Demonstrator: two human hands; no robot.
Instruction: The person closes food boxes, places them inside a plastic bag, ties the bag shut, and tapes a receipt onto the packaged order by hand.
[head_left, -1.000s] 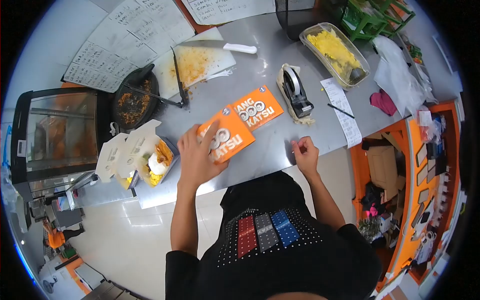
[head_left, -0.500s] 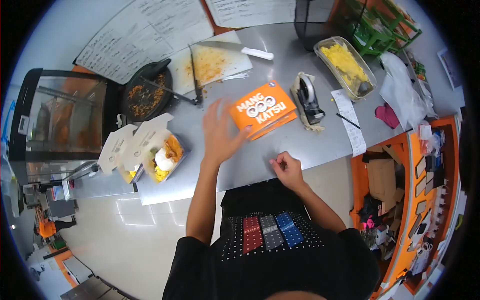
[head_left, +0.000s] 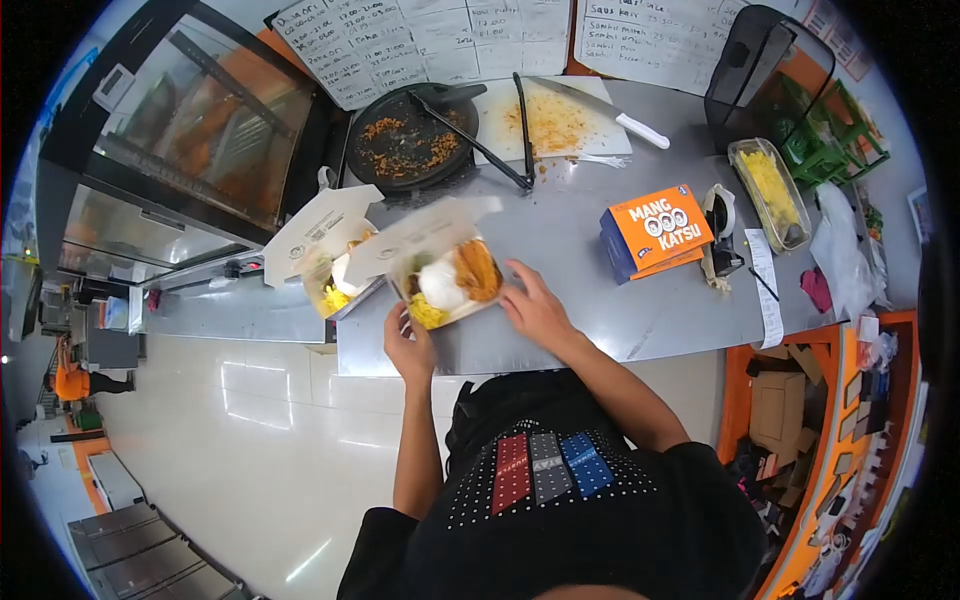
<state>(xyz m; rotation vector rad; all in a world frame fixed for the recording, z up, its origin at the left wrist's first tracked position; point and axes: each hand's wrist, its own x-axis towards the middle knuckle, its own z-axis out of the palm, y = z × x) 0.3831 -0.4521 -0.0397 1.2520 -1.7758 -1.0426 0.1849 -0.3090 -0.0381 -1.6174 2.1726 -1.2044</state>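
Observation:
Between my two hands is an open paper meal box (head_left: pixel 467 314) with its lid raised. Inside it lie white rice (head_left: pixel 441 284), a fried cutlet (head_left: pixel 477 270) and yellow scrambled egg (head_left: pixel 428 311). My left hand (head_left: pixel 409 343) grips its near left corner, fingers curled on the side. On the right wall of the box, my right hand (head_left: pixel 538 306) holds with its fingertips. A second open meal box (head_left: pixel 352 301) with rice and egg stands just to the left. Further right sits a closed orange box (head_left: pixel 655 232) printed "MANG KATSU".
A black pan (head_left: pixel 412 140) with brown crumbs, tongs (head_left: pixel 500 165), a cutting board (head_left: pixel 490 110) and a knife (head_left: pixel 645 130) lie at the back. On the right are a tape dispenser (head_left: pixel 722 235), a receipt (head_left: pixel 764 290) and a tub of egg (head_left: pixel 772 190). A glass warmer (head_left: pixel 200 130) stands left.
My left hand has left the orange box, and both hands now hold the nearer open meal box, which has shifted right. The view has swung left.

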